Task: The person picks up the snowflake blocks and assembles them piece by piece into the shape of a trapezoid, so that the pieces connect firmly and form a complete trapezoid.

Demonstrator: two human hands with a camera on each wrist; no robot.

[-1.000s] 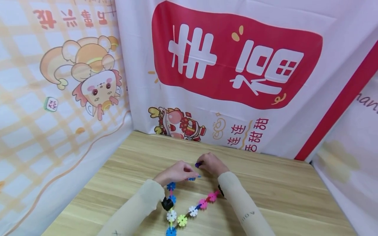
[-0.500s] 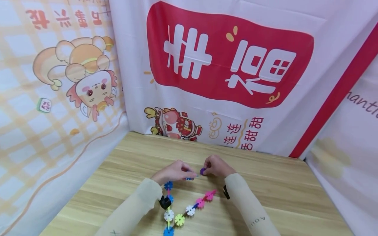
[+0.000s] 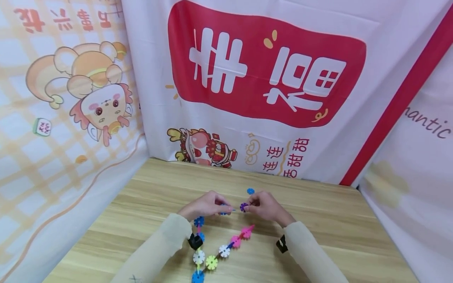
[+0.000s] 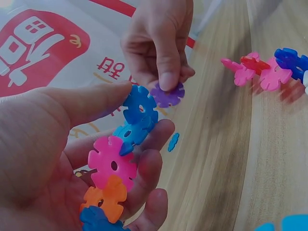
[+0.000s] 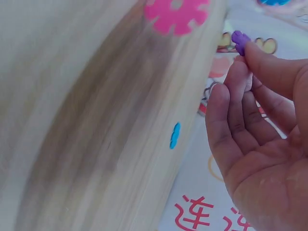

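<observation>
Wooden table (image 3: 318, 220), snowflake-piece chain (image 3: 226, 247), blue piece (image 3: 250, 191)

Even, bright, diffuse light is being cast over the whole scene; only faint shadows are being thrown on the wooden table (image 3: 318, 220). The printed backdrop (image 3: 265, 78) is being bowed by wide-angle distortion toward the edges. In the right wrist view the tabletop is being rendered heavily blurred, the right hand (image 5: 260, 144) softly.

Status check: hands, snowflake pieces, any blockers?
Left hand grips chain of plastic snowflake discs. Right hand pinches purple snowflake disc beside chain's end. Nothing between.
</observation>
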